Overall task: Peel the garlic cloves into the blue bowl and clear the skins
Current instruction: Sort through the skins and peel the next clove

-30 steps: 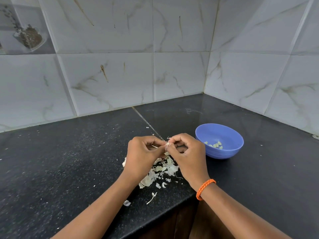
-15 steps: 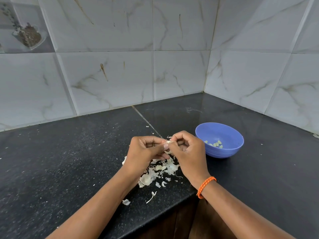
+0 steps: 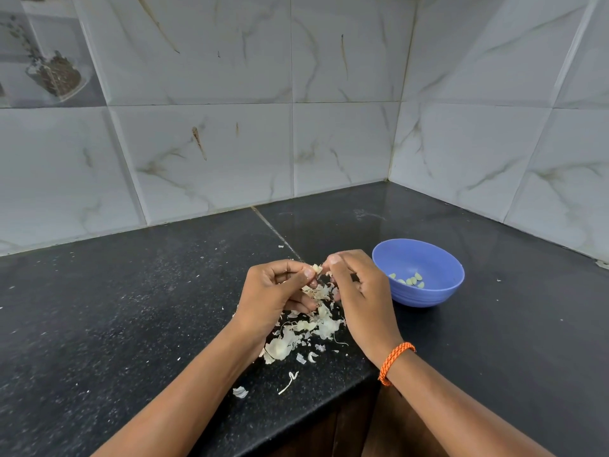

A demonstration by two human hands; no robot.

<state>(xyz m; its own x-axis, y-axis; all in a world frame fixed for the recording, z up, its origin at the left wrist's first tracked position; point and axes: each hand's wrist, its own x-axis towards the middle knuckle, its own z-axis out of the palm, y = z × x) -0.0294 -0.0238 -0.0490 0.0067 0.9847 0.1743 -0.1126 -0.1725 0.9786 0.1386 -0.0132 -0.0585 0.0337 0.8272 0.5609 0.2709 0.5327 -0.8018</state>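
Observation:
My left hand and my right hand meet above the black counter, and both pinch one small garlic clove with pale skin on it. Beneath them lies a heap of white garlic skins, with loose scraps trailing toward the counter's front edge. The blue bowl stands just right of my right hand and holds several peeled cloves.
The black stone counter runs into a tiled corner at the back right. Its front edge passes under my wrists, with dark cabinet below. Small skin flecks dot the counter to the left.
My hands stay together on the clove; the fingers have shifted a little and a bit of skin now sticks up between the thumbs.

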